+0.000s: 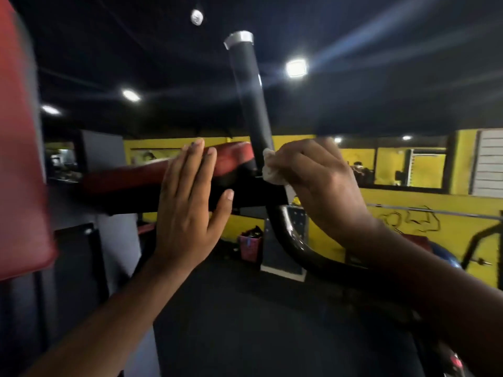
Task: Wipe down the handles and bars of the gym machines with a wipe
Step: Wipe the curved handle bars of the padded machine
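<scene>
Wipe (272, 170) is being held bunched in the right hand (318, 180), fingers (292, 159) curled and clamped on it. It is being pressed to the base of the upright black handle (251, 104), right side. The left hand (190, 202) is being held flat, fingers straight and close together, thumb spread, nothing gripped. Its fingertips are overlapping the red arm pad (234, 156); actual contact cannot be told.

Risks, as judged:
- Wipe is bunched small, so only a patch of the handle is being covered per pass. Far side and upper length up to the silver cap (239, 36) are likely being missed unless the wipe is wrapped round.
- Wipe is sitting at the joint where handle meets frame. It could be snagged or torn on an edge there.
- Loose tail is hanging below the hand; it could be dragged out of the grip on an upward stroke.
- Left hand is gripping nothing, so the machine arm is not being steadied if it pivots.

Surroundings:
- Arm pad is just beside the handle base on the left, so wrap-round access there is being blocked.
- Curved bar (291, 240) is running down under the right wrist; a downward stroke is being limited by it.
- Large red pad (21, 159) is crowding the left edge, blurred.
- A pink bin (250, 247) is standing well behind on the floor, against a yellow wall (408, 208).
</scene>
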The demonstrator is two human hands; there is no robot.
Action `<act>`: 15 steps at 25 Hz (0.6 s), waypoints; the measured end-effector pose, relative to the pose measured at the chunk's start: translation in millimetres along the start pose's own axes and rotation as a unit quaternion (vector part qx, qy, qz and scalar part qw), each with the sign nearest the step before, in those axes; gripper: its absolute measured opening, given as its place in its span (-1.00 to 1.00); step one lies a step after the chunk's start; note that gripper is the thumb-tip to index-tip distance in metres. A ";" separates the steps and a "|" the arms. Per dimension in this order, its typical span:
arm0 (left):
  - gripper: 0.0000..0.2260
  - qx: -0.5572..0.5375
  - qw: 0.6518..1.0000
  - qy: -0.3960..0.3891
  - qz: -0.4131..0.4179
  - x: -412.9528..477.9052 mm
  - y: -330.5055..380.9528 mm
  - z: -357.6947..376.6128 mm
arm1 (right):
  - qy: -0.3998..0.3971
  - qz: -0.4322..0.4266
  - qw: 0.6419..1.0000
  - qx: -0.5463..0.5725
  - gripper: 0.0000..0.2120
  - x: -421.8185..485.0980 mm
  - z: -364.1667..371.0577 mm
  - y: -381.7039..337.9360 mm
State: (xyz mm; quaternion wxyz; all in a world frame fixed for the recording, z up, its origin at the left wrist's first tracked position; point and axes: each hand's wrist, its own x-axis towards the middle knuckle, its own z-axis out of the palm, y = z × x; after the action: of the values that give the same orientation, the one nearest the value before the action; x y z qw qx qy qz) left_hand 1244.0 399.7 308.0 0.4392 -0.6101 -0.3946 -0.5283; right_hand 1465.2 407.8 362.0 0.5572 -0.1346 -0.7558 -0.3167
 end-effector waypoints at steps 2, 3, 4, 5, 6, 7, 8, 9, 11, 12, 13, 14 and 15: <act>-0.42 -0.005 0.999 -0.043 0.010 17.7 -14.0 -4.5 | -0.010 -0.042 0.999 -0.031 -0.81 16.7 6.8 7.6; -0.40 -0.014 0.997 -0.071 0.018 24.8 -18.6 -5.1 | -0.023 -0.057 0.997 -0.039 -0.82 22.0 9.1 10.0; -0.39 -0.019 0.995 -0.097 0.025 30.4 -22.2 -5.1 | -0.040 -0.077 0.995 -0.050 -0.83 25.8 10.6 11.5; -0.39 -0.024 0.992 -0.120 0.030 34.8 -24.9 -4.0 | -0.064 -0.095 0.992 -0.061 -0.83 27.4 10.7 12.7; -0.39 -0.029 0.990 -0.135 0.034 38.5 -27.0 -2.3 | -0.090 -0.107 0.988 -0.072 -0.82 27.3 10.7 14.2; -0.39 -0.035 0.989 -0.140 0.038 41.3 -28.2 -0.9 | -0.113 -0.108 0.984 -0.079 -0.80 26.5 10.6 15.2; -0.40 -0.043 0.989 -0.139 0.039 43.2 -29.2 0.1 | -0.124 -0.101 0.983 -0.086 -0.79 25.5 11.8 15.1; -0.41 -0.051 0.989 -0.136 0.040 44.9 -30.3 1.4 | -0.121 -0.092 0.984 -0.090 -0.81 25.1 13.7 14.8; -0.43 -0.060 0.989 -0.128 0.045 46.5 -30.7 2.8 | -0.115 -0.102 0.982 -0.107 -0.83 24.7 16.2 14.2; -0.43 -0.063 0.989 -0.126 0.047 46.8 -30.8 3.8 | -0.121 -0.134 0.975 -0.128 -0.81 26.7 15.5 15.1; -0.44 -0.063 0.989 -0.124 0.048 46.8 -30.6 4.5 | -0.136 -0.180 0.963 -0.150 -0.80 32.3 14.1 18.0; -0.45 -0.064 0.989 -0.121 0.049 47.1 -30.2 5.1 | -0.147 -0.214 0.952 -0.164 -0.79 41.4 13.1 21.7; -0.46 -0.065 0.990 -0.118 0.051 47.8 -29.7 6.0 | -0.149 -0.218 0.951 -0.162 -0.80 51.9 13.1 23.9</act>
State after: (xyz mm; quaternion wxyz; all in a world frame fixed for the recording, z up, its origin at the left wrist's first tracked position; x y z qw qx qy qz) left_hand 1224.0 415.2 358.5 0.3752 -0.7148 -0.3769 -0.4541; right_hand 1450.9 426.5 415.6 0.3265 -0.1000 -0.7796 -0.5249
